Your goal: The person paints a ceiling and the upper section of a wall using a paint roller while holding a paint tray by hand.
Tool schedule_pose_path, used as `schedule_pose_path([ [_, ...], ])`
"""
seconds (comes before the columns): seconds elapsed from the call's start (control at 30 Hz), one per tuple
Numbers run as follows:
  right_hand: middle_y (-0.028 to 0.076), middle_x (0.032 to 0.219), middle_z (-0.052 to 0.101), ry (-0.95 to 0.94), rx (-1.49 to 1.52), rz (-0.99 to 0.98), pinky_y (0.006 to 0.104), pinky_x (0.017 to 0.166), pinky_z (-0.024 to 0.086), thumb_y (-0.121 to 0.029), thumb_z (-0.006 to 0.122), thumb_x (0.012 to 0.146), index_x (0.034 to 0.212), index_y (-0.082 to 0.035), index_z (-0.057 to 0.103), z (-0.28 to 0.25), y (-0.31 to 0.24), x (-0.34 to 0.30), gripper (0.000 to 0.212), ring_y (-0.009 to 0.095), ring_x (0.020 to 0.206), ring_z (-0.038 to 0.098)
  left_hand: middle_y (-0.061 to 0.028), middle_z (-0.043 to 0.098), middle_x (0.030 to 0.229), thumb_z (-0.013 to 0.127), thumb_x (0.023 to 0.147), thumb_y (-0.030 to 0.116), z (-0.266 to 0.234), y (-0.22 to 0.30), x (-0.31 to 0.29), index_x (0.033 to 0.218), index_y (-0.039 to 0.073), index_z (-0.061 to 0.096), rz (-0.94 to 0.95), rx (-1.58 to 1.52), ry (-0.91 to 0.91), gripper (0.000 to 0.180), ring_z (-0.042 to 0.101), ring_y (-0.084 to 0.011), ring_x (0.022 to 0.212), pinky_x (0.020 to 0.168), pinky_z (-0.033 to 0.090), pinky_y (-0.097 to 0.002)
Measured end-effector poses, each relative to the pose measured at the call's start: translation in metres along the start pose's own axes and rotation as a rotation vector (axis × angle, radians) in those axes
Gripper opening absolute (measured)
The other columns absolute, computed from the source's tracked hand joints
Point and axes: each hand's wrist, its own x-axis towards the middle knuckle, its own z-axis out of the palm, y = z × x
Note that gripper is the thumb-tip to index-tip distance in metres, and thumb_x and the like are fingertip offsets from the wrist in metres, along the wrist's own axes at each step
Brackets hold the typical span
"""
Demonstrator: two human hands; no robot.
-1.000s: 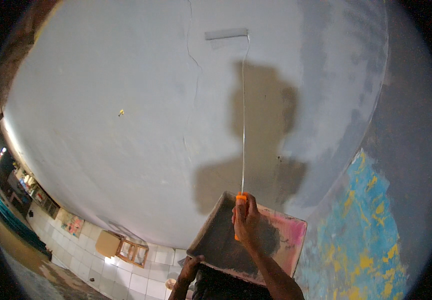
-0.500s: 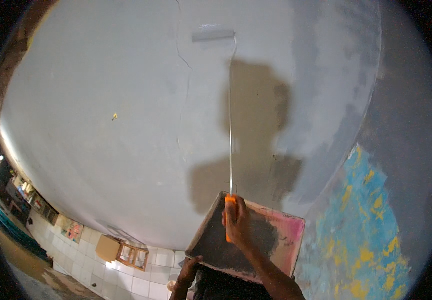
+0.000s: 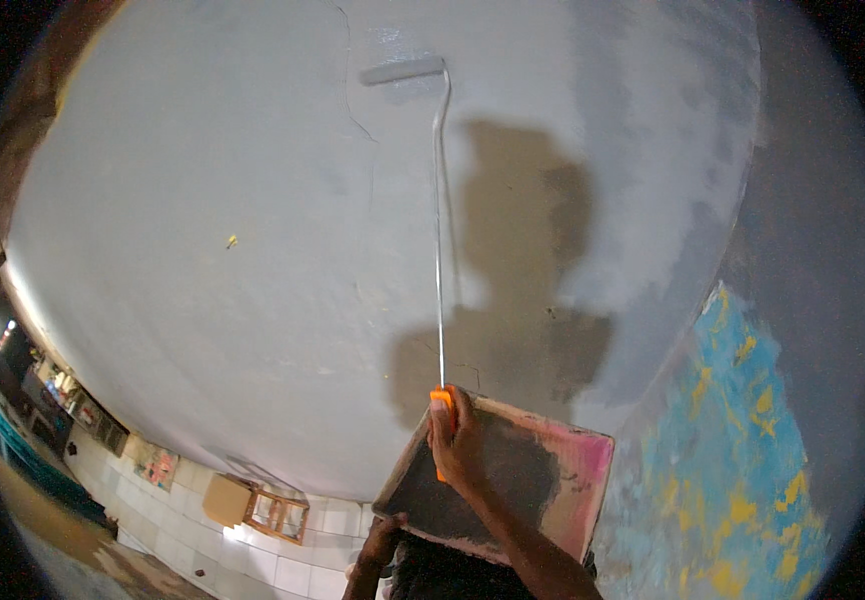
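Note:
My right hand [image 3: 460,442] is wrapped round the orange handle of a long-framed paint roller [image 3: 440,250]. The grey roller sleeve [image 3: 401,72] lies tilted slightly against the wall [image 3: 253,330], with a wet, shiny grey patch just above it. Below, my left hand [image 3: 384,537] grips the near left corner of a paint tray [image 3: 593,500], thumb over the rim. Dark grey paint covers much of the tray's inside, and pink stains show along its right side. My right forearm crosses in front of the tray.
A thin crack [image 3: 353,100] runs down the wall left of the roller. To the right, the adjoining wall bears a blue and yellow patch [image 3: 733,480]. A wooden chair [image 3: 275,515] stands on the white tiled floor [image 3: 253,555] at lower left. My shadow falls on the wall.
The roller and my right hand have shifted a little left, and the sleeve has tilted. More wet paint shows above it. My left hand still holds the tray.

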Motion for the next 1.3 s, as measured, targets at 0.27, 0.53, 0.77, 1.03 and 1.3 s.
schedule_pose_path([
  [0.27,0.000,0.061,0.045,0.107,0.037,-0.051,0.0201,0.043,0.039,-0.040,0.042,0.089,0.100,-0.003,0.049,0.008,-0.052,0.077,0.039,0.006,0.050,0.046,-0.0133,0.041,0.122,0.060,0.073,0.024,-0.015,-0.017,0.005,0.129,0.000,0.026,-0.102,-0.276,-0.006,0.070,0.042,-0.0248,0.109,0.093,0.032,-0.0369],
  [0.53,0.000,0.064,0.046,0.067,0.083,-0.025,0.0200,0.046,0.041,-0.039,0.044,0.089,0.103,-0.002,0.048,0.012,-0.016,0.002,0.040,0.007,0.053,0.047,-0.0092,0.045,0.120,0.046,0.088,0.021,-0.018,-0.027,0.000,0.125,0.006,0.034,-0.049,-0.283,-0.033,0.042,0.045,-0.0199,0.107,0.089,0.039,-0.0354],
  [0.77,0.000,0.062,0.047,0.043,0.249,0.349,0.0193,0.038,0.038,-0.034,0.045,0.089,0.105,-0.005,0.048,-0.025,-0.023,-0.073,0.034,0.005,0.046,0.043,-0.0135,0.040,0.121,0.058,0.074,0.020,-0.019,-0.015,-0.001,0.128,-0.001,0.026,-0.059,-0.220,-0.044,0.066,0.039,-0.0246,0.110,0.093,0.031,-0.0357],
  [1.03,0.001,0.060,0.048,0.155,0.271,0.346,0.0194,0.038,0.037,-0.028,0.045,0.090,0.100,-0.005,0.050,-0.062,-0.029,-0.037,0.025,0.005,0.045,0.044,-0.0131,0.040,0.122,0.060,0.072,0.022,-0.012,-0.016,0.000,0.128,-0.001,0.027,-0.083,-0.269,0.007,0.069,0.039,-0.0247,0.111,0.094,0.030,-0.0362],
  [1.3,0.000,0.059,0.048,0.105,0.200,0.340,0.0200,0.037,0.036,-0.029,0.043,0.091,0.100,-0.004,0.050,-0.072,-0.030,-0.021,0.027,0.005,0.043,0.043,-0.0138,0.041,0.122,0.058,0.074,0.023,-0.010,-0.009,-0.003,0.129,0.000,0.026,-0.018,-0.071,-0.004,0.068,0.040,-0.0256,0.112,0.095,0.029,-0.0373],
])
